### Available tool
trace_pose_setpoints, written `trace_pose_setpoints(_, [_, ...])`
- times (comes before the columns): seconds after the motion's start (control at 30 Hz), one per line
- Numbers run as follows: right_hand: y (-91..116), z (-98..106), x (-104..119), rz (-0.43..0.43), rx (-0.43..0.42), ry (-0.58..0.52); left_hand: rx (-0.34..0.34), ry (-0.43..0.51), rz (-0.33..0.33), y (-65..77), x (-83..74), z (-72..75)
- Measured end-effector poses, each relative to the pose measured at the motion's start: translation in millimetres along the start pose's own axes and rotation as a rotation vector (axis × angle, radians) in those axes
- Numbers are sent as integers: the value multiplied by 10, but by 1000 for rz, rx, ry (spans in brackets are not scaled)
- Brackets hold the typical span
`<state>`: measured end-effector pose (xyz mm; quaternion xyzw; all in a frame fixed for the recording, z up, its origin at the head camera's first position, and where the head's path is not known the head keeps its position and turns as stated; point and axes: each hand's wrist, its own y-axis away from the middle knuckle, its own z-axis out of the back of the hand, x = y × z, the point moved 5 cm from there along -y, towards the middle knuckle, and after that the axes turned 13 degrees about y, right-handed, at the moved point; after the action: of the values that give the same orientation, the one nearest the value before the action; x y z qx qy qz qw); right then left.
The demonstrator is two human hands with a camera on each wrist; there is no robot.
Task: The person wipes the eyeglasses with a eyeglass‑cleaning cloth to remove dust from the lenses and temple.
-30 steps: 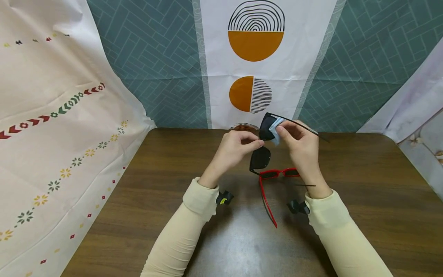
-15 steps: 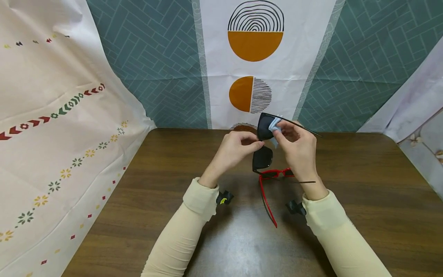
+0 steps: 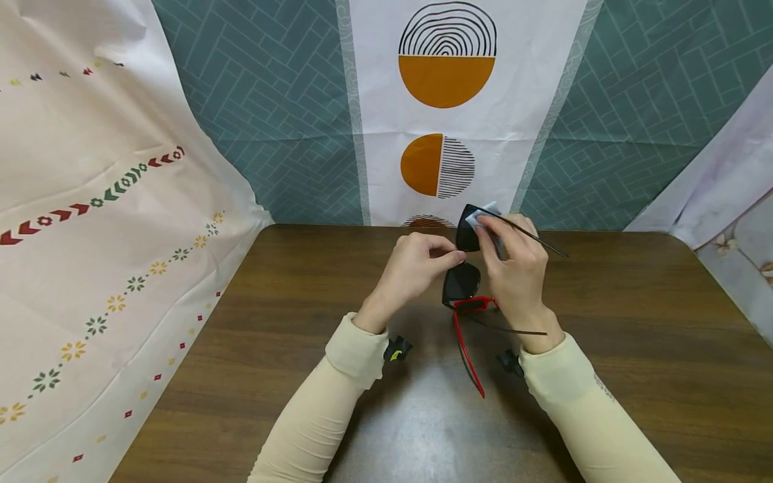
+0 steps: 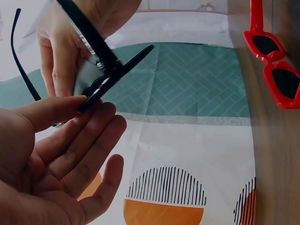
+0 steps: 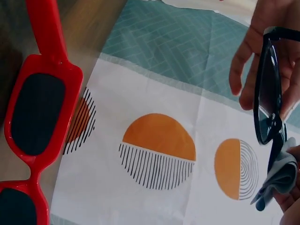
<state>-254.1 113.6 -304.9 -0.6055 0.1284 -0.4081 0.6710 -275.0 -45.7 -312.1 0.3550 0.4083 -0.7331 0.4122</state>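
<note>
Black sunglasses (image 3: 461, 282) are held up over the table with the lenses one above the other and both temples unfolded to the right. My left hand (image 3: 418, 265) pinches them at the bridge between thumb and forefinger; its other fingers are loosely bent in the left wrist view. My right hand (image 3: 518, 268) grips a light blue cloth (image 5: 281, 176) and presses it against the upper lens, between the temples. Part of that lens is hidden by the cloth and fingers. Below, red-framed sunglasses (image 3: 471, 305) lie on the table, partly covered by my right hand in the head view.
The brown wooden table (image 3: 290, 322) ends at a hanging backdrop of green and white cloth (image 3: 290, 134). A cream patterned cloth (image 3: 121, 235) drapes along the left side, and a pale one (image 3: 712, 168) hangs at the right.
My right hand has shifted slightly left and down, rubbing the cloth over the upper lens. The black sunglasses have tilted and dipped a little; my left hand keeps its pinch.
</note>
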Motion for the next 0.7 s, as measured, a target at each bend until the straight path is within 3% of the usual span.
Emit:
trace_pose_setpoints(0.23, [38, -42, 33, 99, 66, 94, 21, -81, -14, 2, -22, -32])
trace_pose_setpoints(0.37, [19, -56, 46, 145, 128, 79, 18, -109, -21, -4, -30, -18])
trace_pose_setpoints(0.7, [-17, -70, 77, 294, 306, 55, -54, -69, 0, -19, 22, 92])
